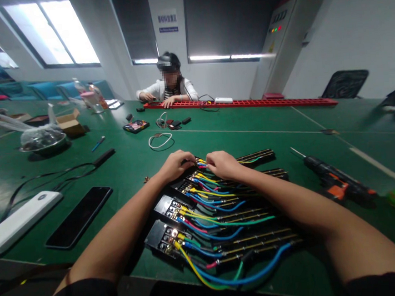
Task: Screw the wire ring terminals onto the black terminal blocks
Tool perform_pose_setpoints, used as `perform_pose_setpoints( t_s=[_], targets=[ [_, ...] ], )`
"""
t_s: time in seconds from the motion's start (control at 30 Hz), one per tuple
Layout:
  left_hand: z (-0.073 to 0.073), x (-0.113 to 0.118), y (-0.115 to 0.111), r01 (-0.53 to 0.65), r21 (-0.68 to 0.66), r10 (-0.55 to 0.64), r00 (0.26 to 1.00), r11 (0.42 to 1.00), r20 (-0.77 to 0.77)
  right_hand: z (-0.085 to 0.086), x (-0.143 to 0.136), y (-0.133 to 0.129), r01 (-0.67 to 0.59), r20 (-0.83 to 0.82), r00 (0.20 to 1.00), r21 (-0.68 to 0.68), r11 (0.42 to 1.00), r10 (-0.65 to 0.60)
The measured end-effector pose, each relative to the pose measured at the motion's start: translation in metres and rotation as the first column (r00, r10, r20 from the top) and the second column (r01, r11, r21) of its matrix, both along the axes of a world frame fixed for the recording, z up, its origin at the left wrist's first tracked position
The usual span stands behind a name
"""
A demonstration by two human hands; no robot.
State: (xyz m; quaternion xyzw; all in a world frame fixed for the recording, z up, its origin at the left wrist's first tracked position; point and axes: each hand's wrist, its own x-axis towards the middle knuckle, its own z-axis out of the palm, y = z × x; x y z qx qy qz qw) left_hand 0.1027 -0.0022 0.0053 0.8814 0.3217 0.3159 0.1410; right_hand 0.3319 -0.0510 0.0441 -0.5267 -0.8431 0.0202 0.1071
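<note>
Several black terminal blocks lie in a row on the green table, the nearest terminal block [161,236] showing screws and crimped lugs. From each block, yellow, green, blue and red wires run to black strips with brass-coloured lines. My left hand [178,164] is closed at the block end of the farthest assembly, its fingertips curled down and partly hidden. Just right of it, my right hand [222,164] pinches at the short coloured wires [201,162] of that same assembly. The farthest strip [260,156] sticks out beyond my right wrist.
A power drill [338,180] lies at right. At left are a black phone [80,216], a white power bank [23,221] and a cable [104,158]. Small brass-coloured parts [147,179] lie near my left forearm. Across the table, a person [170,84] works at a long red rail [265,101].
</note>
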Motion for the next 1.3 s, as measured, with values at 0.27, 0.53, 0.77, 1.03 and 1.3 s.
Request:
perform_pose_setpoints(
  t_s=[0.27,0.53,0.77,1.03,1.3],
  targets=[
    [0.002,-0.009,0.002,0.001,0.051,-0.001,1.0,0.999,0.002,-0.003,-0.003,0.001,0.013,0.039,0.999,0.016,1.0,-0.014],
    [0.002,-0.027,0.008,0.003,0.112,0.015,0.988,0.994,-0.151,-0.003,-0.008,0.0,0.083,0.061,0.995,-0.009,0.997,-0.082],
    [-0.001,-0.028,0.012,0.069,0.127,-0.049,0.988,0.99,-0.148,-0.006,-0.009,0.001,0.091,0.078,0.993,-0.002,0.996,-0.091],
    [0.0,-0.026,0.01,0.082,0.135,-0.059,0.984,0.987,-0.169,-0.007,-0.009,0.001,0.093,0.073,0.993,0.019,0.996,-0.094],
    [0.006,-0.022,0.0,0.079,0.213,-0.013,0.955,0.974,-0.296,-0.009,-0.01,0.004,0.085,0.063,0.994,0.021,0.996,-0.086]
  ],
)
